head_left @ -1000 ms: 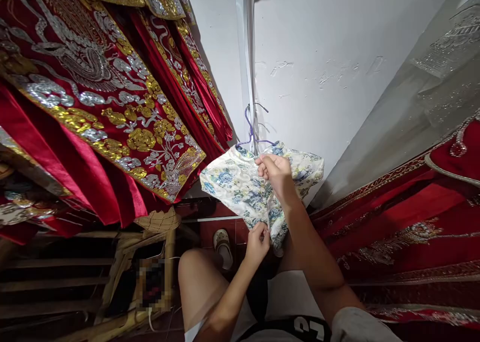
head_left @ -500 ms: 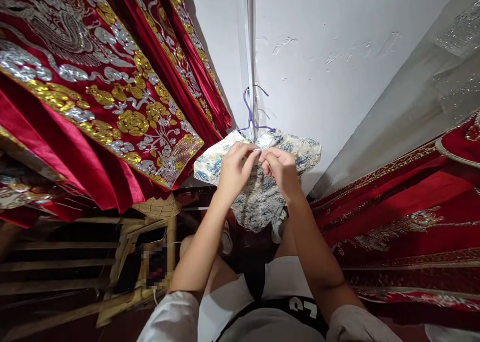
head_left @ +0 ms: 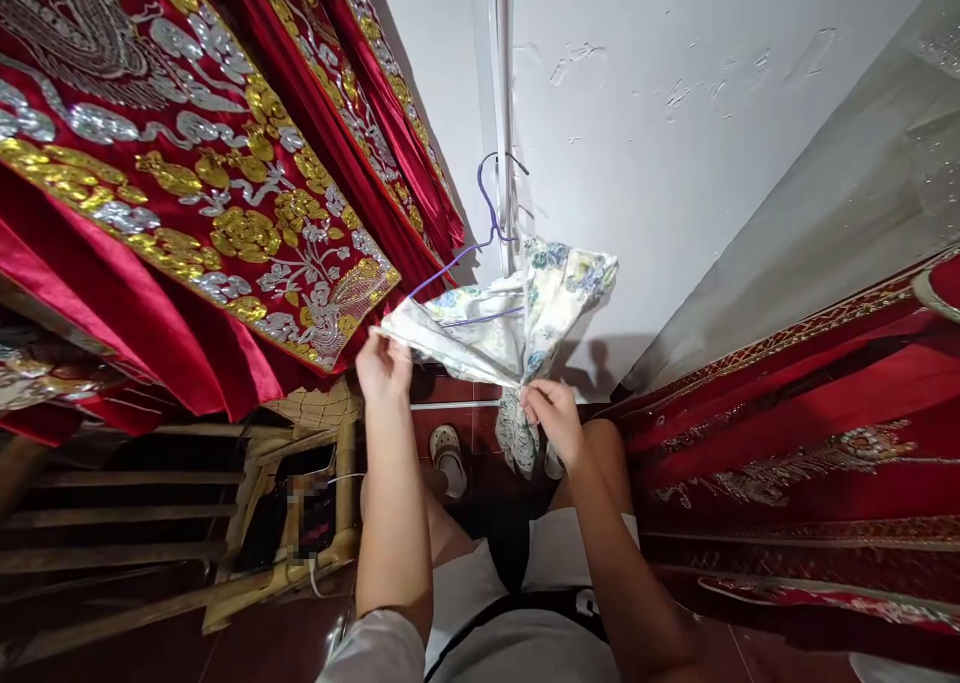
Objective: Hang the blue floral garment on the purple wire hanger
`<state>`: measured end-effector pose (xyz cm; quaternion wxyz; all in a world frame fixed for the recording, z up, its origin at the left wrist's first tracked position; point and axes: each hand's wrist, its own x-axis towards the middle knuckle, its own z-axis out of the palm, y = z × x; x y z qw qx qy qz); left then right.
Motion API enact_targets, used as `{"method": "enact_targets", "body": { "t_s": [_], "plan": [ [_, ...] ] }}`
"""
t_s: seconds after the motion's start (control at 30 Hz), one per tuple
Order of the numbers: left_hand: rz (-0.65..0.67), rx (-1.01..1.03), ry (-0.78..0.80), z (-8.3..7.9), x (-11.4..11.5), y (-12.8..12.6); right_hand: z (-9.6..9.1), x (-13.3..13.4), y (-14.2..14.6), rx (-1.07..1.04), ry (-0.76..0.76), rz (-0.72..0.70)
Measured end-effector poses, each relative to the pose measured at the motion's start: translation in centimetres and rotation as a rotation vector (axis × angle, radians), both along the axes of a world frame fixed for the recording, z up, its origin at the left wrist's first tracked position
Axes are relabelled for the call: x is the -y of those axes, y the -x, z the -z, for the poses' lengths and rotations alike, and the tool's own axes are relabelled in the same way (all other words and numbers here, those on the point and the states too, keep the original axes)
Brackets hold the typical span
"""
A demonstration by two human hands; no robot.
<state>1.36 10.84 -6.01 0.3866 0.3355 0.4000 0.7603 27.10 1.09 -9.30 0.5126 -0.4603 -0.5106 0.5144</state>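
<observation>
A white floral garment (head_left: 566, 283) with blue and green print hangs on a purple hanger (head_left: 450, 265), its left side pulled off the hanger's arm. The hanger's hook is over a white vertical rail (head_left: 501, 73). My left hand (head_left: 384, 366) pinches the garment's left part out to the side, showing its pale inside. Lower down in the middle, my right hand (head_left: 551, 411) grips the front edge. Below that hand the lower cloth bunches and dangles. The garment's right shoulder still sits over the hanger.
Red embroidered cloths with gold and silver sequins (head_left: 247, 233) hang at the left. More red beaded garments (head_left: 810, 433) hang on the right, beside sheer pale fabric (head_left: 847, 173). A bamboo chair (head_left: 262, 453) with a phone (head_left: 313, 515) on it stands at lower left.
My hands have parted from the neckline: the left moved left and down, the right moved down. The garment opened and its left side came off the hanger.
</observation>
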Motion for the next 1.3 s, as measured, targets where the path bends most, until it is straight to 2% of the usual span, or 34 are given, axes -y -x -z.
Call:
{"method": "enact_targets", "body": {
  "t_s": [0.07, 0.13, 0.23, 0.33, 0.47, 0.53, 0.6, 0.67, 0.73, 0.8, 0.9, 1.0, 1.07, 1.13, 1.2, 1.3],
  "plan": [
    [-0.012, 0.014, 0.119, 2.9, 0.6, -1.2, 0.8, 0.8, -0.1, -0.041, 0.053, -0.009],
    [-0.003, 0.000, 0.203, 5.0, 1.6, -2.9, 1.3, 1.3, -0.6, -0.070, 0.090, 0.004],
    [0.051, -0.074, 0.282, 6.6, 3.4, -4.6, 1.2, 1.5, -2.1, -0.063, 0.123, 0.002],
    [0.127, -0.222, 0.346, 6.0, 4.9, -4.5, 0.6, 1.6, -3.6, -0.020, 0.139, -0.056],
    [0.345, -0.628, 0.374, 3.5, 6.3, -3.6, 1.0, 1.6, -4.6, 0.096, 0.189, -0.153],
    [0.362, -0.539, 0.285, 2.2, 7.0, -3.9, 1.5, 1.6, -4.8, 0.158, 0.210, -0.152],
    [0.329, -0.284, 0.159, 1.1, 7.6, -4.9, 1.9, 1.4, -4.7, 0.220, 0.173, -0.028],
    [0.356, -0.085, 0.049, 0.1, 8.4, -6.5, 1.8, 1.0, -4.3, 0.249, 0.074, 0.135],
    [0.439, -0.053, -0.015, -1.0, 9.2, -8.3, 1.3, 0.5, -3.5, 0.206, -0.040, 0.189],
    [0.523, -0.202, -0.052, -2.0, 9.9, -10.1, 0.4, -0.1, -2.4, 0.059, -0.084, 0.067],
    [0.574, -0.547, -0.126, -2.9, 10.4, -11.6, -1.4, -0.6, -1.1, -0.154, -0.039, -0.228],
    [0.540, -0.675, -0.146, -2.6, 9.9, -11.3, -3.2, -0.8, -1.2, -0.104, -0.041, -0.431],
    [0.633, -0.703, -0.076, -1.7, 9.4, -10.2, -4.4, -1.1, -2.1, 0.027, -0.098, -0.435],
    [0.806, -0.804, 0.026, -0.5, 9.2, -8.9, -5.4, -1.6, -3.4, 0.176, -0.188, -0.347],
    [0.907, -0.953, 0.119, 0.6, 9.4, -7.5, -6.1, -2.6, -4.7, 0.294, -0.269, -0.219],
    [0.844, -1.132, 0.213, 1.4, 10.1, -5.3, -6.5, -5.2, -5.7, 0.337, -0.337, -0.016]
  ]
}}
